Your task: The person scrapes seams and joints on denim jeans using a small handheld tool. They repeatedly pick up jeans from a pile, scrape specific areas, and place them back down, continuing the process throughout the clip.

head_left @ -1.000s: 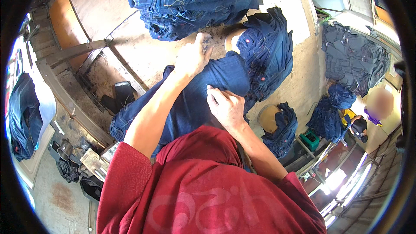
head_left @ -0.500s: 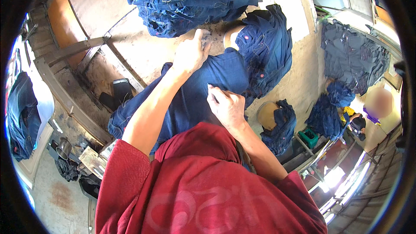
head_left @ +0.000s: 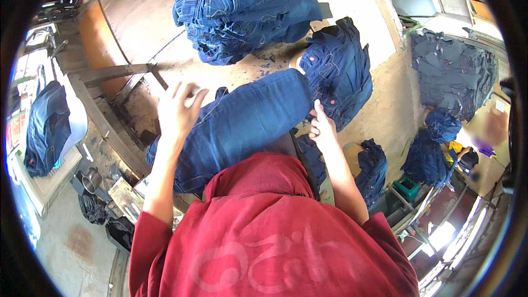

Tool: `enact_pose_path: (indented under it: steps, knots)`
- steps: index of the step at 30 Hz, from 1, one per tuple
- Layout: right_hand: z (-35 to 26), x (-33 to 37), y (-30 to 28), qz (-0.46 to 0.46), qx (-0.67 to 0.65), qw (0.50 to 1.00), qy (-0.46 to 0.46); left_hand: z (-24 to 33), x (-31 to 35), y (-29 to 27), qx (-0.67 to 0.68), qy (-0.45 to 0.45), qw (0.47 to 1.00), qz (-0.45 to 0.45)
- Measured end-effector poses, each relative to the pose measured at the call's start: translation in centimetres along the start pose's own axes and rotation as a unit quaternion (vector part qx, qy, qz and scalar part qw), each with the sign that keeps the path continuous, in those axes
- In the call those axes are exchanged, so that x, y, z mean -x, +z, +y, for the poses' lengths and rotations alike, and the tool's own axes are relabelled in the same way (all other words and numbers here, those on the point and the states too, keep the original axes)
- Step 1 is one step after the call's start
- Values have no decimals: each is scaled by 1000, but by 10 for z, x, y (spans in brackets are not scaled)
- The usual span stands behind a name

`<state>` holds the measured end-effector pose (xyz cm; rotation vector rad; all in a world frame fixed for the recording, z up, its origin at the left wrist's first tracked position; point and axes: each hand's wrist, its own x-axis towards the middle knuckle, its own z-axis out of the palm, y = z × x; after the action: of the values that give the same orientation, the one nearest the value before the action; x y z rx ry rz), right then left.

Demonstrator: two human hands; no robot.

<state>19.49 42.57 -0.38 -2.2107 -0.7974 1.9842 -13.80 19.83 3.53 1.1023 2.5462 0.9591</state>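
A pair of dark blue jeans lies flat before me, its folded leg slanting from lower left to upper right. Beyond its upper left edge, my left hand is raised, thumb and fingers apart with nothing between them. My right hand is beside the right end of the leg. One finger stretches up close to the cloth edge and the others are loosely curled; I see nothing held in them. Whether it touches the denim I cannot tell. A tall pile of blue jeans stands at the far side.
More blue denim is heaped over a rounded support at right, with another denim garment nearer. Dark grey garments lie farther right. A wooden beam crosses at left. Another person is at the far right.
My left hand has moved left, off the middle of the jeans. My right hand has gone from the leg's surface to its right end. The leg now lies smoother and straighter.
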Motion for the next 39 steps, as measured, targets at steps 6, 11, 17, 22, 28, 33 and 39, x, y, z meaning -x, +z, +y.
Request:
enact_pose_path:
  steps: [6, 11, 17, 22, 28, 33, 39]
  knots:
    - [3, -67, 12, 27, -66, 994, -79, -22, 114, -34, -99, 9, 995, -25]
    - [-19, -117, 28, 85, 1, 990, -112, -31, 117, -11, 22, -75, 997, -22]
    - [-5, -34, 30, 237, 276, 798, -481, -50, 93, -7, -85, 111, 988, -72]
    - [69, 116, 115, -7, 335, 741, -582, -70, 63, -16, 27, -6, 971, -240]
    - [117, 141, 202, -52, 395, 628, -668, -86, 37, -8, 76, 10, 967, -243]
    - [118, 136, 227, -16, 463, 629, -624, -92, 44, 2, 168, -21, 960, -225]
    - [121, 144, 230, 1, 520, 642, -564, -95, 46, 3, 150, 0, 967, -204]
